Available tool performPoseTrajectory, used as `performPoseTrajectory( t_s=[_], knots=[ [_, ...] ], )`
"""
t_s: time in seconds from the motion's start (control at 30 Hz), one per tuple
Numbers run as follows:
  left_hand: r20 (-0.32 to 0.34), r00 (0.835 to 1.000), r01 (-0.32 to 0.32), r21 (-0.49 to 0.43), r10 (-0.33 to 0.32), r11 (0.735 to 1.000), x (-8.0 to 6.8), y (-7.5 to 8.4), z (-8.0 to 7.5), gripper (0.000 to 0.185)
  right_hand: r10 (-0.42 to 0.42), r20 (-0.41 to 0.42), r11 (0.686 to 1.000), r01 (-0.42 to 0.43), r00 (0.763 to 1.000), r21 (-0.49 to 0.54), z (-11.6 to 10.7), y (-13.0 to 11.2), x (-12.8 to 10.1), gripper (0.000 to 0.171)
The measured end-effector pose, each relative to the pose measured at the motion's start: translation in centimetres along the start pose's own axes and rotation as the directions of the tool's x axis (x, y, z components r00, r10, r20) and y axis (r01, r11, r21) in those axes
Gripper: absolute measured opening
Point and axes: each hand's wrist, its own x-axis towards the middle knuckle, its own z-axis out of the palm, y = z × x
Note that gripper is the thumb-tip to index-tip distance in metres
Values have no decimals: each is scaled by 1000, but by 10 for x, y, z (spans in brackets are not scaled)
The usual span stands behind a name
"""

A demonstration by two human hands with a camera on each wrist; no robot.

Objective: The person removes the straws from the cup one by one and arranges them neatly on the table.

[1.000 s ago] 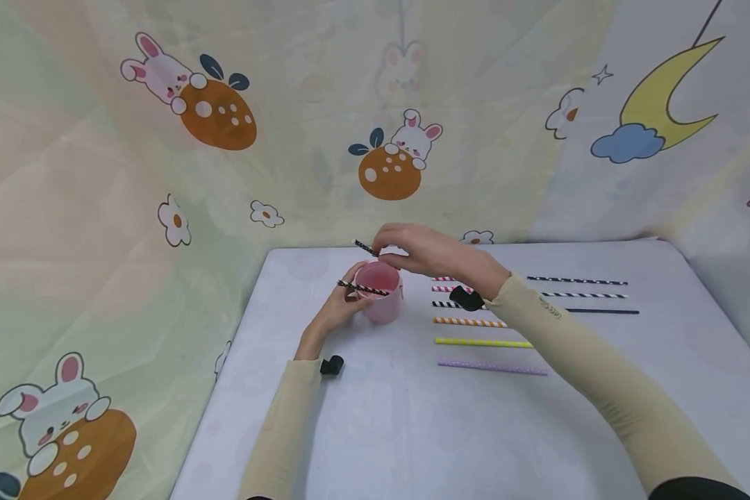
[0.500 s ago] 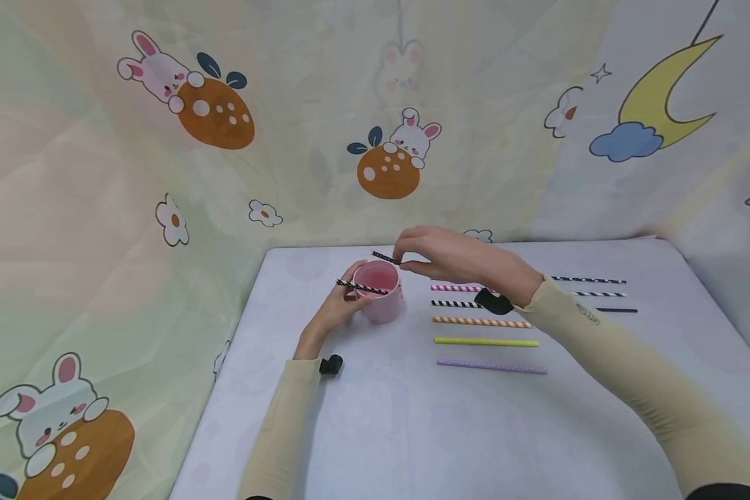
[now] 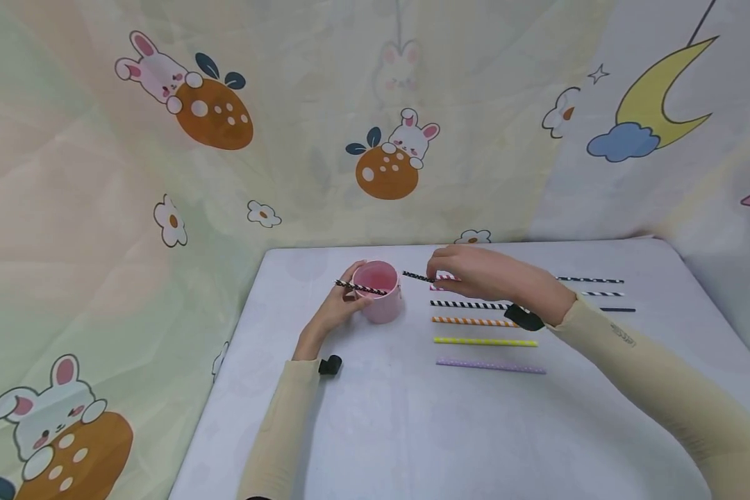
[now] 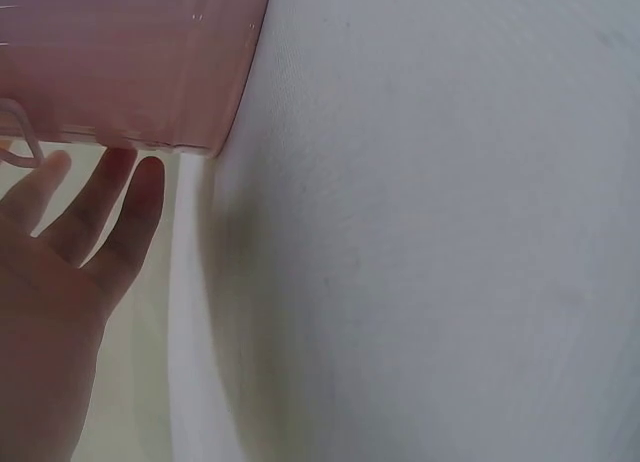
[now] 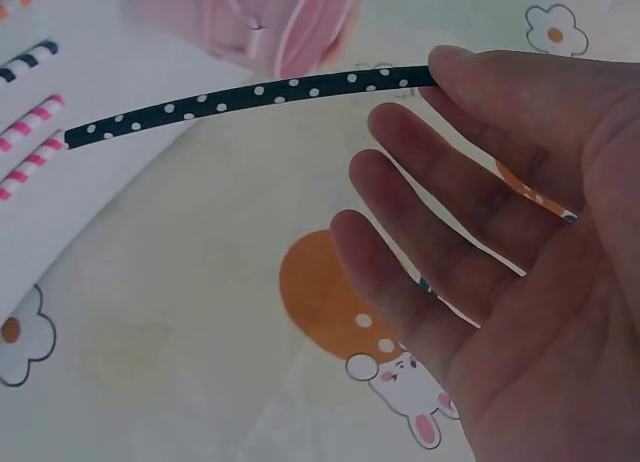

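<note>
In the head view my left hand [image 3: 336, 307] holds a small pink bucket [image 3: 382, 310] upright on the table, thumb at the front and fingers round its left side. The left wrist view has fingertips right at the bucket wall [image 4: 120, 72]. A black-and-white striped straw [image 3: 361, 287] leans across the bucket's mouth, its outer end over my left fingers. Between thumb and index finger, my right hand [image 3: 494, 274] pinches a black straw with white dots [image 5: 240, 99] by one end. That straw is in the air, to the right of the bucket.
Paper straws lie in two columns on the white table [image 3: 375, 417]. The nearer column includes an orange striped straw [image 3: 475, 321], a yellow straw [image 3: 484, 342] and a purple straw [image 3: 490, 366]. Further right are several dark straws [image 3: 590, 280]. A printed cloth [image 3: 312, 139] hangs behind.
My right hand has moved right, away from above the bucket toward the laid-out straws, still pinching the dotted straw. The left hand and bucket have stayed in place.
</note>
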Motion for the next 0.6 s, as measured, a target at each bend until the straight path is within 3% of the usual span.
performPoseTrajectory(
  t_s=[0.23, 0.43, 0.6],
  knots=[
    [-14, 999, -29, -4, 29, 1000, 1, -5, 1, 81, 25, 7, 999, -24, 1000, -40, 8, 12, -25, 9],
    [-1, 998, -69, -10, 69, 998, 5, -9, 1, 81, 178, 79, 984, -175, 981, -40, 11, 24, -51, 11],
    [-17, 998, -66, -23, 66, 998, 3, -8, 0, 81, 245, 129, 969, -239, 961, -59, 19, 36, -64, 13]
  ],
)
